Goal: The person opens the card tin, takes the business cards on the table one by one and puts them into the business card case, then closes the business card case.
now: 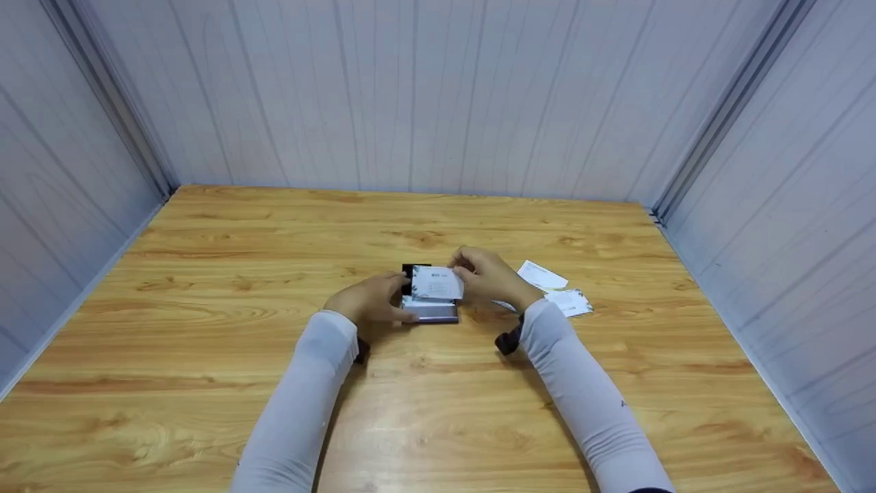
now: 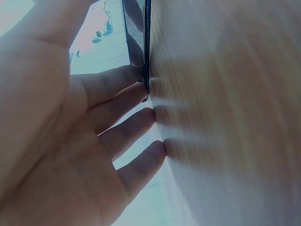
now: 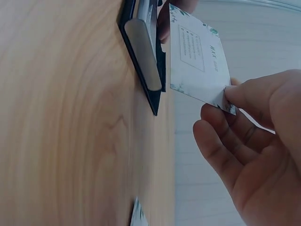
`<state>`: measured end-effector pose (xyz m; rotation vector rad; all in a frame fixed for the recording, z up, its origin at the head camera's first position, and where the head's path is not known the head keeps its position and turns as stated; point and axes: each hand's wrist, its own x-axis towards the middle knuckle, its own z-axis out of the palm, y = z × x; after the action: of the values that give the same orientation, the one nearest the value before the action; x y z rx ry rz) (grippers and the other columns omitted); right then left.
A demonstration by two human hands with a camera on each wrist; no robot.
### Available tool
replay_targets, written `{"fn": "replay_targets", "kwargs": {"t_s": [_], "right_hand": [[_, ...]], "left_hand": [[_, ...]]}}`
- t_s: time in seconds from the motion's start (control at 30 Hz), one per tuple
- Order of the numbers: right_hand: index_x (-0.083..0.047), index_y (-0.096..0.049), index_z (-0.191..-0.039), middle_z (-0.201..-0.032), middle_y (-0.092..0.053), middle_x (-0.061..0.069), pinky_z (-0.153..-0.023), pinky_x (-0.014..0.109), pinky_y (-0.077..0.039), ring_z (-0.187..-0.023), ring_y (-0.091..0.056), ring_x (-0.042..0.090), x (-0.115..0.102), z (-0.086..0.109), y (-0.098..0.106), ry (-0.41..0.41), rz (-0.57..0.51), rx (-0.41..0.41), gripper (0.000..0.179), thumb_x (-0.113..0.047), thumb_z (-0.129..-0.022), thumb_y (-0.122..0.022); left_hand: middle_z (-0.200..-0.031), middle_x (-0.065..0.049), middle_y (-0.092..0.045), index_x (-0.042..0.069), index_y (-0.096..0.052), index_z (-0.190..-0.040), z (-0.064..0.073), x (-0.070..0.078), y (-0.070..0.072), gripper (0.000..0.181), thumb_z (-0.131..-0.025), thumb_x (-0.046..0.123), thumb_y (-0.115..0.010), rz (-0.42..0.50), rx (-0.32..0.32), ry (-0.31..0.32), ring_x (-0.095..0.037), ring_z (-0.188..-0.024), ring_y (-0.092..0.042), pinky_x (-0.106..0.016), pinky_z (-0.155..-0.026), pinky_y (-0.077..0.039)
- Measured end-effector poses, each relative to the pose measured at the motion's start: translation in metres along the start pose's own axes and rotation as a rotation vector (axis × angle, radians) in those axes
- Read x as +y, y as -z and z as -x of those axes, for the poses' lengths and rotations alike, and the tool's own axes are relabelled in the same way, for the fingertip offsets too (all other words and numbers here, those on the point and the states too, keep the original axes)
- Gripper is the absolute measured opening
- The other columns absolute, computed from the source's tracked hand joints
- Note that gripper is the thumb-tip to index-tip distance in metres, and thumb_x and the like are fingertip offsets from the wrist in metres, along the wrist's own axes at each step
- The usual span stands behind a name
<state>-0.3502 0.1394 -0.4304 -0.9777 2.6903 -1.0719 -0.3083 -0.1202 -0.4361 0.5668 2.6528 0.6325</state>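
Observation:
A white business card (image 3: 195,54) with leafy corners and printed text is held at one corner between the thumb and fingers of my right hand (image 1: 489,275). The card (image 1: 436,282) tilts above an opened card case (image 1: 431,312), which has a silvery metal tray and a black cover (image 1: 416,268). My left hand (image 1: 373,298) holds the case at its left side, with the thumb by the near edge and index finger farther back. In the left wrist view, two fingertips of the left hand (image 2: 117,127) meet the case's dark edge (image 2: 147,47); the other fingertips rest on the table.
More white cards (image 1: 568,302) lie on the wooden table (image 1: 239,274) beyond my right wrist, one of them (image 1: 542,275) farther back. Pale panel walls (image 1: 410,96) enclose the table at the back and both sides.

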Motion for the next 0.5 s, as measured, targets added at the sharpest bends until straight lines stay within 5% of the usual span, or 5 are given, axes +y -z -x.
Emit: {"fn": "replay_targets", "kwargs": {"t_s": [0.5], "right_hand": [[-0.008, -0.064, -0.113, -0.107, -0.064, 0.005, -0.086, 0.036, -0.052, -0.100, -0.060, 0.019, -0.005, -0.010, -0.014, -0.021, 0.013, -0.020, 0.015, -0.010, -0.104, -0.053]], "left_hand": [[-0.145, -0.011, -0.050, 0.005, -0.045, -0.147, -0.002, 0.001, -0.002, 0.077, -0.089, 0.045, -0.076, 0.055, 0.026, 0.003, -0.025, -0.129, -0.049, -0.044, -0.111, -0.038]]}}
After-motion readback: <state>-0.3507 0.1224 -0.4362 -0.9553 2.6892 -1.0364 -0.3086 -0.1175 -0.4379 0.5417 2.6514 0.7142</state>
